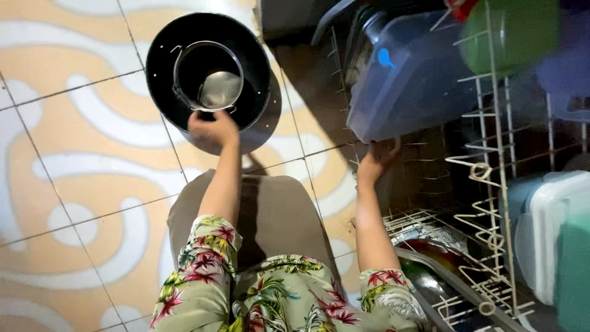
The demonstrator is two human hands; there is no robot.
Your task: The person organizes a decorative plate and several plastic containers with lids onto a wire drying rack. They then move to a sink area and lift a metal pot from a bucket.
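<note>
My left hand (pixel 212 129) is closed on the near rim of a round black pot (pixel 161 55) that stands on the tiled floor. Inside it sits a smaller steel pot (pixel 184 77) with a shiny round metal piece (pixel 221 89) in it. My right hand (pixel 377 158) reaches to the right into a white wire dish rack (pixel 491 172). Its fingers rest at the lower corner of a translucent blue plastic container (pixel 418 74) lying tilted in the rack. Whether it grips the container is unclear. Both arms wear floral short sleeves.
The floor has orange and white patterned tiles (pixel 80 184). My bent knee in brown cloth (pixel 270 215) lies between the arms. The rack also holds a green bowl (pixel 510 34), teal and white plastic boxes (pixel 553 233) and metal dishes (pixel 430 258) low down.
</note>
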